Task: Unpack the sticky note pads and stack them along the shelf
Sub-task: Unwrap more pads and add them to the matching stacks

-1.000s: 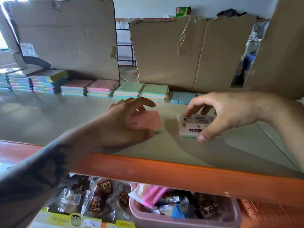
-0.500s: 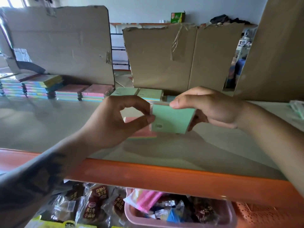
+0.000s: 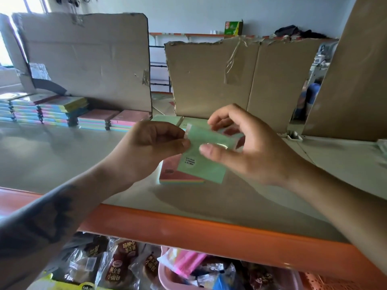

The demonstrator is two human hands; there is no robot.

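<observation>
Hands meet above the grey shelf (image 3: 62, 155), both on one green sticky note pad (image 3: 204, 166) in its clear wrapper; my left hand (image 3: 146, 149) pinches the wrapper's upper left edge between thumb and curled fingers; my right hand (image 3: 247, 143) grips the pad's top, thumb across the front, fingers behind; the pad hangs tilted, clear of the shelf; just below it a pink-topped pad (image 3: 173, 174) lies flat on the shelf; along the back, stacked pads (image 3: 62, 113) stand in a row before the cardboard sheets (image 3: 88, 59); under the shelf's orange edge (image 3: 188, 229) sit snack packets (image 3: 121, 266).
</observation>
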